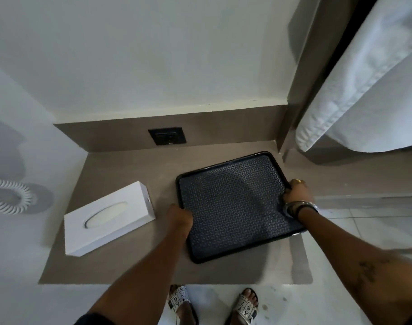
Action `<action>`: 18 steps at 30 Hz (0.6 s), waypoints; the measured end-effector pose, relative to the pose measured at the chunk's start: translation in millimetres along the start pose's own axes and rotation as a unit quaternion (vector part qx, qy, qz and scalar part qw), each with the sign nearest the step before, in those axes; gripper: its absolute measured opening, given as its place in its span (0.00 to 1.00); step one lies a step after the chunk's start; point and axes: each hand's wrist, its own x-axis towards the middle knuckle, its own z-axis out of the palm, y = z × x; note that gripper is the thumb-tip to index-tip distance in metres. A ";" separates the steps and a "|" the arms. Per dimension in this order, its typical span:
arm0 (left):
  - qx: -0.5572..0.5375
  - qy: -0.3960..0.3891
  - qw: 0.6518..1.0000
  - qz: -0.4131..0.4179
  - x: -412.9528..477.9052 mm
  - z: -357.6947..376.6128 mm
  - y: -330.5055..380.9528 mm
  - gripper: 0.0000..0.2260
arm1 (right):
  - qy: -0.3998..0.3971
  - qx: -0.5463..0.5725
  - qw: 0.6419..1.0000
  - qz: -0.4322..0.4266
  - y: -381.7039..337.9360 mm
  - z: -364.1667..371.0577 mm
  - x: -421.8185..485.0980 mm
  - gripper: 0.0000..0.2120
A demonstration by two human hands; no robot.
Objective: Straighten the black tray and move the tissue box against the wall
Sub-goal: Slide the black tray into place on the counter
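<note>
A black tray (233, 198) with a patterned mat lies skewed on the brown counter (120, 263), its far corner turned toward the back right. My left hand (178, 216) grips the tray's left rim. My right hand (297, 193), with a ring and wrist bands, grips its right rim. A white tissue box (109, 218) with an oval slot lies at an angle on the counter's left side, away from the back wall and apart from the tray.
A dark wall socket (166, 135) sits in the brown backsplash behind the tray. A white coiled cord (11, 199) hangs on the left wall. White fabric (364, 85) hangs at the upper right. My sandalled feet (212, 303) stand below the counter's front edge.
</note>
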 end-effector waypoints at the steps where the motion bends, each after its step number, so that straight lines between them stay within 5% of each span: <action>1: 0.023 0.001 1.000 0.021 4.8 -4.7 6.5 0.09 | 0.002 0.018 1.000 0.017 4.3 1.0 -8.1 0.09; 7: 0.144 0.008 0.986 0.081 23.9 -17.9 17.4 0.13 | 0.012 0.078 0.994 0.080 13.4 22.4 -44.1 0.09; 18: 0.197 0.016 0.975 0.100 36.8 -24.3 1.9 0.11 | 0.014 0.077 0.995 0.054 -2.0 39.2 -44.6 0.09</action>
